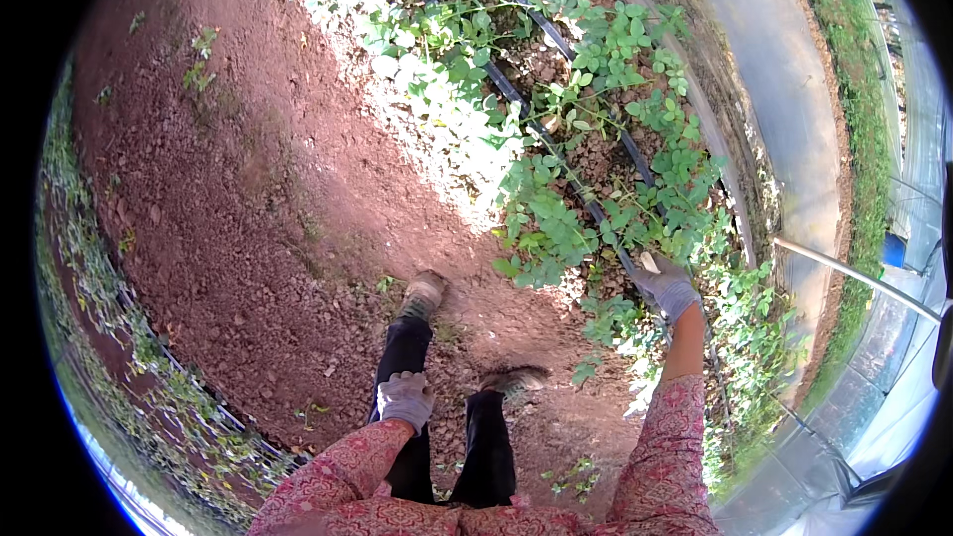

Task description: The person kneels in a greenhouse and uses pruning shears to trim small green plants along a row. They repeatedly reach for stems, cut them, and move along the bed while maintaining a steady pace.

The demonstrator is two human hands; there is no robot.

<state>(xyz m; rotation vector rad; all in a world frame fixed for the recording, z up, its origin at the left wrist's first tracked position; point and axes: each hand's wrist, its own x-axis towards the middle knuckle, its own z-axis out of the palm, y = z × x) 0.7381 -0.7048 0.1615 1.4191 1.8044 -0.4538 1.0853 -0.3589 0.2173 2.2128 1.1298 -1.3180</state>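
My right hand, in a pale glove, reaches down among the leafy plants at the bed's edge. It is at the black drip irrigation hose; a small pale piece shows at its fingers, and whether the fingers grip anything is unclear. My left hand, gloved too, rests against my dark-trousered leg near the knee, its fingers curled. Nothing shows in it.
Bare reddish soil forms the path under my shoes. A second drip hose runs through the bed. Beyond lie a grey plastic sheet, a pale pole and a grass strip. More plants line the left.
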